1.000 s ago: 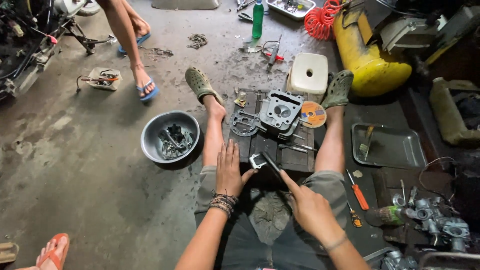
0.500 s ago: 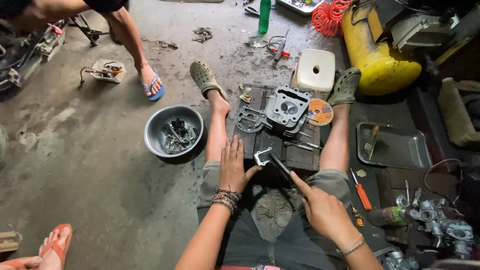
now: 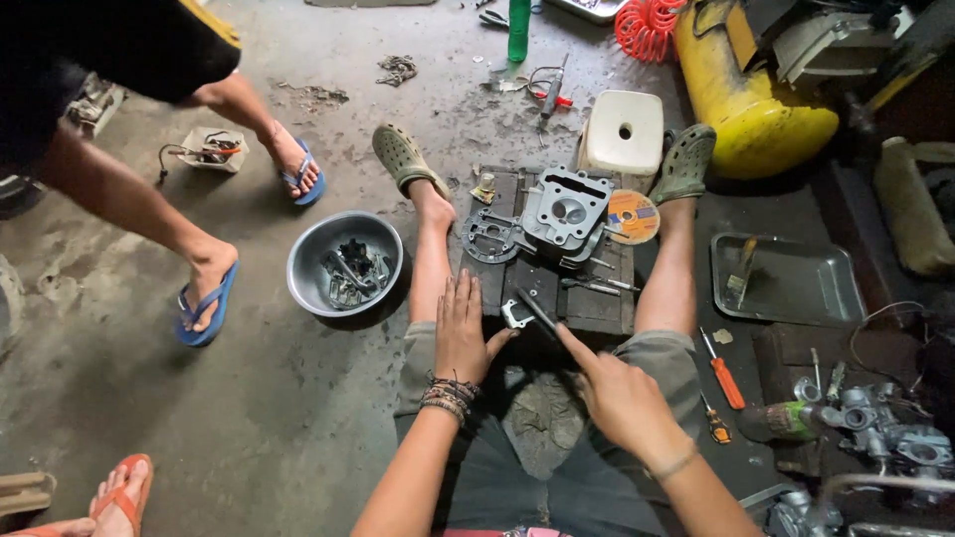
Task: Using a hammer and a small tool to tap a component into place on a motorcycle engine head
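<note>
Resting flat, fingers spread, the left hand (image 3: 462,333) lies on the knee at frame centre, thumb touching a small metal bracket (image 3: 516,314) on the wooden board (image 3: 597,310). Right hand (image 3: 619,400): index finger extended along a dark slender tool (image 3: 538,313), the other fingers curled round it; its long axis runs from lower right to upper left, its tip just beside the bracket. Left hand nearer the bracket. Upper board: grey engine cylinder block (image 3: 566,213), gasket (image 3: 490,239). Containers: round metal bowl (image 3: 310,285), centre left, holding mixed metal parts; rectangular metal tray (image 3: 826,288), right, holding one scraper-like tool (image 3: 739,278).
</note>
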